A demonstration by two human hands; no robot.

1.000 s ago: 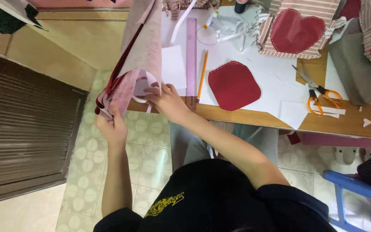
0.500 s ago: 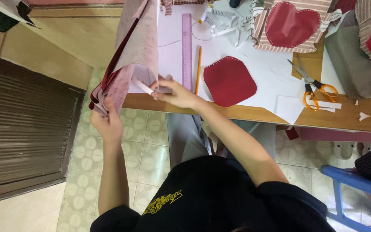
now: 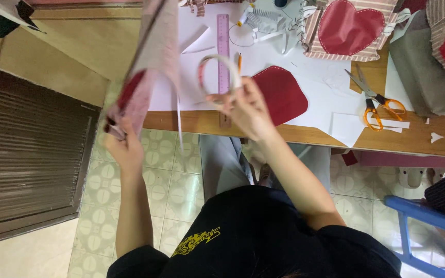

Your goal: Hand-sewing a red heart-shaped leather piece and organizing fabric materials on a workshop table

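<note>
Pinching the lower corner of a pink fabric piece [image 3: 150, 56], the left hand [image 3: 122, 141] holds it left of the purple ruler [image 3: 223, 46]. Over that ruler's near end, the right hand's [image 3: 245, 110] grip grasps a white strap loop [image 3: 217, 72]. Right of the ruler, a red patch [image 3: 284, 92] and orange scissors [image 3: 379, 105] lie on the counter [image 3: 439, 136].

Bright, even indoor light, soft shadows under the table, slight motion blur on raised fabric

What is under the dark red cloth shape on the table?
The dark red cloth shape lies on white paper spread over the wooden table. Its left edge is hidden behind the right hand, and whatever lies beneath the paper there cannot be seen.
</note>
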